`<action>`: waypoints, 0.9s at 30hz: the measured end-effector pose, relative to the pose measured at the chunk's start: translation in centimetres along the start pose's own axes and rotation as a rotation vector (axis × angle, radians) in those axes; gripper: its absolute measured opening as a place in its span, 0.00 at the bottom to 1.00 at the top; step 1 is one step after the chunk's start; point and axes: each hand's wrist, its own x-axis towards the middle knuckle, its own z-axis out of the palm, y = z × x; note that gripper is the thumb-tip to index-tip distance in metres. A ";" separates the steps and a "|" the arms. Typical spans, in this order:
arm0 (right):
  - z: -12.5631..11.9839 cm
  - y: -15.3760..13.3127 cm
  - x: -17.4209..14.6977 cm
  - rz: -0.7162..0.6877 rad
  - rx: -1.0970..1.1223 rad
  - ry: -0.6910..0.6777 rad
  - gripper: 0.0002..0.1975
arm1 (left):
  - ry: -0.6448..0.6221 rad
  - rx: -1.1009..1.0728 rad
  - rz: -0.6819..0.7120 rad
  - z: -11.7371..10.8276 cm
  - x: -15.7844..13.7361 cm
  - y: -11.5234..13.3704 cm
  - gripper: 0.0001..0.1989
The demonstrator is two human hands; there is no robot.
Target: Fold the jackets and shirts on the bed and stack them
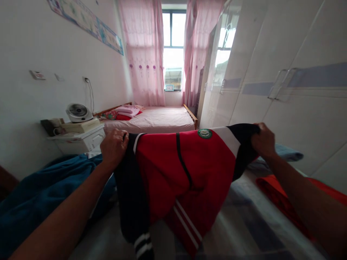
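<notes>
The red jacket is held at twelve o'clock above a checked surface, its dark upper corners gripped by the left hand and right hand. Beyond, a pink-covered bed is seen before a window, a fan at ten, a white wardrobe at two.
</notes>
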 end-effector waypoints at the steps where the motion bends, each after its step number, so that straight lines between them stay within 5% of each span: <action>1: 0.9 -0.2 -0.3 -0.003 -0.020 -0.022 0.21 | -0.042 0.001 0.017 0.5 -0.1 0.3 0.20; 5: 3.0 -0.9 -5.4 -0.153 -0.126 -0.117 0.25 | -0.214 -0.089 0.143 0.1 -3.3 2.4 0.19; 7: 2.5 -1.4 -9.8 -0.245 -0.074 -0.198 0.20 | -0.415 -0.295 0.309 -1.8 -6.7 3.6 0.19; 9: 0.9 -2.4 -14.7 -0.217 0.044 -0.417 0.12 | -0.655 -0.480 0.491 -4.0 -10.5 4.5 0.22; 12: -1.9 -4.6 -21.2 -0.234 0.184 -0.784 0.15 | -0.804 -0.434 0.658 -6.0 -15.3 4.7 0.39; 15: -3.3 -7.2 -25.6 -0.355 0.242 -0.873 0.13 | -0.831 -0.261 0.620 -5.8 -17.1 3.6 0.41; 20: -1.6 -10.1 -28.6 -0.469 0.088 -0.729 0.26 | -0.775 0.068 0.479 -6.1 -15.3 1.9 0.25; 23: -0.4 -10.8 -28.6 -0.477 0.000 -0.710 0.12 | -0.654 0.054 0.460 -7.3 -15.8 2.4 0.16; 27: -0.9 -11.0 -28.5 -0.525 0.026 -0.745 0.10 | -0.567 -0.098 0.514 -6.9 -19.2 4.4 0.31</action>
